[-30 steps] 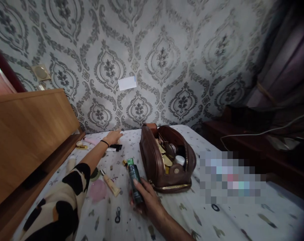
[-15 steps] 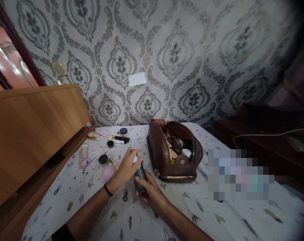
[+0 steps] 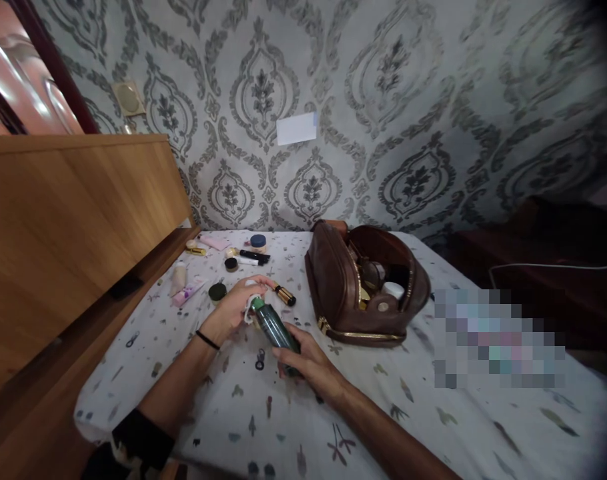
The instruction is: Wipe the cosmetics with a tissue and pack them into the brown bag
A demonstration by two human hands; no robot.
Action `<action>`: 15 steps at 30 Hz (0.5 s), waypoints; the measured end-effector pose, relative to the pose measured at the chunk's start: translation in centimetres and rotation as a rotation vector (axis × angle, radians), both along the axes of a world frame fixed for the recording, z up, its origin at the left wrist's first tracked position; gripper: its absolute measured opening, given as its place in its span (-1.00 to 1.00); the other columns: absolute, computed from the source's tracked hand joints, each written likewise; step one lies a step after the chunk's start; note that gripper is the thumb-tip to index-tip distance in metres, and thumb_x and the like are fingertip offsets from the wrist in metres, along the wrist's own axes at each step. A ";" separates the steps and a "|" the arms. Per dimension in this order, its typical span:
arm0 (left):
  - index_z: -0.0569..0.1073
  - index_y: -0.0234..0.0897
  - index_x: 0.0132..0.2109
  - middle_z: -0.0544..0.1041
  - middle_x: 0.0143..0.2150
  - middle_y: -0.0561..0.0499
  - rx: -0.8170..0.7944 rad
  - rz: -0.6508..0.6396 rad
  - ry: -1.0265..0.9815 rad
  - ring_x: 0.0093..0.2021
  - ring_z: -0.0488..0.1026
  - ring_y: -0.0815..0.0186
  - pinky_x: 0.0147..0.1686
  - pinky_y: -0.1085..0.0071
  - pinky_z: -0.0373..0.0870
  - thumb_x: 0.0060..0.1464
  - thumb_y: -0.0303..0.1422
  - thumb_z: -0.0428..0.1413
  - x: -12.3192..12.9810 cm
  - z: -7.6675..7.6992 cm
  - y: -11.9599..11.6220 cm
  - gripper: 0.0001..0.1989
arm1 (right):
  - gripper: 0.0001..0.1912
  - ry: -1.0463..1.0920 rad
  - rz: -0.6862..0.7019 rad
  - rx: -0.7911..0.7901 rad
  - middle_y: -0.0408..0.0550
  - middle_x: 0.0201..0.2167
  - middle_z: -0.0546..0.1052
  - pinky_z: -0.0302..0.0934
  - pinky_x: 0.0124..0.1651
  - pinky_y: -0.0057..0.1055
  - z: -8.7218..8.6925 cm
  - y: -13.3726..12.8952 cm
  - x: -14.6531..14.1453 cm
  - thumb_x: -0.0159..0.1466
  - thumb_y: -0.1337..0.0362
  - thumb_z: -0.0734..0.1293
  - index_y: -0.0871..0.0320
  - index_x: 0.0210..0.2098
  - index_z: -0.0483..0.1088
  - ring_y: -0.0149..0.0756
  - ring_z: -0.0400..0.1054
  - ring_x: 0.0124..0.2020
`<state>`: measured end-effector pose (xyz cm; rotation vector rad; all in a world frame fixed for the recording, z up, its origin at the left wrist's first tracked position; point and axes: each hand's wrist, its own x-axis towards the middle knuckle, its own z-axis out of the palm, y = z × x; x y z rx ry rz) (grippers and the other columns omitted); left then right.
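A dark green bottle (image 3: 275, 328) is tilted over the patterned cloth, its neck toward the upper left. My right hand (image 3: 311, 362) is wrapped round its lower part. At the neck, my left hand (image 3: 238, 307) has its fingers closed on a white, soft-looking piece (image 3: 249, 308), which touches the green neck. Just beyond the left fingers lies a gold and black tube (image 3: 285, 294). To the right stands an open brown bag (image 3: 333, 287) with several items inside, among them a white-lidded jar (image 3: 393, 290).
Several cosmetics lie at the back left: a blue-lidded jar (image 3: 258, 243), a dark-lidded jar (image 3: 217, 292), a pink and purple tube (image 3: 189, 291) and a black pen-like item (image 3: 255, 255). A wooden board (image 3: 83, 200) borders the left side. A blurred patch covers something at right.
The view has shifted, so the scene sits further right. The bottle shows more fully, its neck uncovered, and my left hand has moved left. The gold and black tube now shows beyond the left fingers.
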<state>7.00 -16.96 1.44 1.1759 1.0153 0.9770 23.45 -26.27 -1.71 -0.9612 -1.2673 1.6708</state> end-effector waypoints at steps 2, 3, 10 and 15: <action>0.51 -0.32 -0.28 0.23 -0.65 0.20 -0.043 -0.033 -0.117 -0.67 0.11 0.49 -0.68 0.54 -0.02 -0.22 -0.35 0.21 -0.3 0.1 0.0 -0.74 | -0.49 0.000 0.015 0.007 -0.26 -0.57 0.40 -0.09 -0.67 -0.58 0.0 0.1 0.0 0.05 0.06 0.47 0.16 -0.09 0.37 -0.42 0.29 -0.61; 0.50 -0.33 -0.29 0.21 -0.66 0.21 -0.054 -0.039 -0.177 -0.66 0.12 0.49 -0.68 0.55 0.00 -0.21 -0.34 0.22 -0.3 0.0 0.0 -0.75 | -0.45 0.022 0.020 -0.001 -0.26 -0.57 0.42 -0.10 -0.67 -0.59 -0.1 0.1 0.0 0.05 0.04 0.48 0.14 -0.06 0.34 -0.42 0.29 -0.62; 0.50 -0.35 -0.31 0.42 -0.54 0.10 -0.067 0.000 -0.481 -0.56 0.33 0.48 -0.53 0.58 0.28 -0.05 -0.28 0.24 0.7 -0.1 -0.5 -0.79 | -0.50 0.365 -0.018 -0.226 -0.12 -0.50 0.54 -0.05 -0.69 -0.62 -1.0 0.9 -0.1 0.03 -0.05 0.52 0.11 -0.27 0.28 -0.40 0.37 -0.59; 0.50 -0.32 -0.26 0.54 -0.42 0.05 -0.060 0.010 -0.602 -0.38 0.50 0.37 -0.36 0.49 0.45 0.00 -0.18 0.28 1.6 -0.5 -1.3 -0.71 | -0.54 0.524 -0.062 -0.347 -0.12 -0.46 0.55 0.23 -0.53 -0.56 -1.1 1.1 -0.2 -0.02 0.03 0.58 0.15 -0.30 0.40 -0.38 0.44 -0.47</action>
